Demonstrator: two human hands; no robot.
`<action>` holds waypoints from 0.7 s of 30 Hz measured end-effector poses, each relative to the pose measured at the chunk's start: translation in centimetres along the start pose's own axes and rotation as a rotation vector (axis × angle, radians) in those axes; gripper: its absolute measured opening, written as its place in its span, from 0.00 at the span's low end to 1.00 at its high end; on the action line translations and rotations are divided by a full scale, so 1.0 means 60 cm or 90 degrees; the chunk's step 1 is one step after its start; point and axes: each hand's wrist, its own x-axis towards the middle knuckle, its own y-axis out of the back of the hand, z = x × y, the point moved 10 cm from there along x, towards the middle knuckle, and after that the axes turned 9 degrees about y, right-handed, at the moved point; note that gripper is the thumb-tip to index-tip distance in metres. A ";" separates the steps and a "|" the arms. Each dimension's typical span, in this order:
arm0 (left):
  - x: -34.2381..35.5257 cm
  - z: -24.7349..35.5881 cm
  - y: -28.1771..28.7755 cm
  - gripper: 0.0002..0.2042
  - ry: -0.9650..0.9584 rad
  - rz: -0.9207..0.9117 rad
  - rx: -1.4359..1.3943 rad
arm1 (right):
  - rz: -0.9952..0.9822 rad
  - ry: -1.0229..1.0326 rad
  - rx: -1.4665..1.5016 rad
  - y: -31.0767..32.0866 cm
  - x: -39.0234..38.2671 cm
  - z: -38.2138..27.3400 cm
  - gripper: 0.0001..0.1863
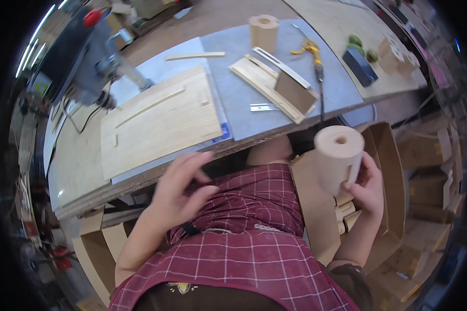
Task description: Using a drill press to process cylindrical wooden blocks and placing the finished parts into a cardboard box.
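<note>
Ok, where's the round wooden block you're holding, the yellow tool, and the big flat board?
round wooden block [337,158], head view, its curved side
yellow tool [312,49], head view, its handle
big flat board [158,122], head view, its top face

This is a wood workshop: a drill machine [96,62] stands at the surface's [78,171] left edge, with wood boards [158,122] and wood blocks [263,32].

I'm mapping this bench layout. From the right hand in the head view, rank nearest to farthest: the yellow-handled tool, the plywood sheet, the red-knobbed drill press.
From the right hand:
1. Yellow-handled tool, on the bench above the hand.
2. Plywood sheet, left half of the bench.
3. Red-knobbed drill press, far left corner.
</note>
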 end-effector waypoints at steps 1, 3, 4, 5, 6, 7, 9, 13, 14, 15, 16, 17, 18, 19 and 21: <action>-0.001 0.003 -0.003 0.27 -0.001 0.007 -0.058 | -0.097 0.027 -0.006 -0.055 0.024 -0.024 0.33; -0.007 0.006 -0.006 0.30 0.002 0.013 -0.179 | -0.251 0.080 -0.023 -0.167 0.051 -0.068 0.34; -0.013 0.003 -0.002 0.31 0.002 0.019 -0.225 | -0.311 0.103 -0.036 -0.220 0.061 -0.087 0.34; -0.019 0.011 0.011 0.32 -0.040 0.046 -0.166 | -0.385 0.113 -0.076 -0.261 0.066 -0.088 0.36; -0.028 0.016 0.024 0.33 -0.078 0.071 -0.105 | -0.428 0.183 -0.125 -0.300 0.068 -0.099 0.35; -0.037 0.009 0.038 0.32 -0.078 0.105 -0.075 | -0.462 0.179 -0.141 -0.334 0.072 -0.103 0.35; -0.062 -0.023 0.062 0.31 -0.016 0.143 -0.062 | -0.506 0.195 -0.151 -0.390 0.072 -0.110 0.33; -0.111 -0.085 0.090 0.29 0.158 0.180 -0.120 | -0.542 0.328 -0.257 -0.467 0.072 -0.134 0.31; -0.119 -0.094 0.092 0.30 0.178 0.183 -0.139 | -0.558 0.329 -0.253 -0.483 0.071 -0.139 0.31; -0.130 -0.107 0.093 0.33 0.245 0.188 -0.211 | -0.583 0.340 -0.274 -0.499 0.068 -0.142 0.31; -0.137 -0.110 0.097 0.33 0.251 0.196 -0.212 | -0.605 0.353 -0.296 -0.513 0.066 -0.145 0.32; -0.143 -0.123 0.087 0.34 0.288 0.161 -0.249 | -0.613 0.352 -0.296 -0.525 0.065 -0.149 0.32; -0.149 -0.136 0.075 0.35 0.323 0.125 -0.287 | -0.635 0.365 -0.307 -0.537 0.061 -0.152 0.31; -0.152 -0.143 0.072 0.35 0.325 0.127 -0.290 | -0.655 0.377 -0.319 -0.546 0.056 -0.153 0.31; -0.159 -0.155 0.072 0.34 0.302 0.169 -0.429 | -0.660 0.356 -0.277 -0.548 0.059 -0.149 0.32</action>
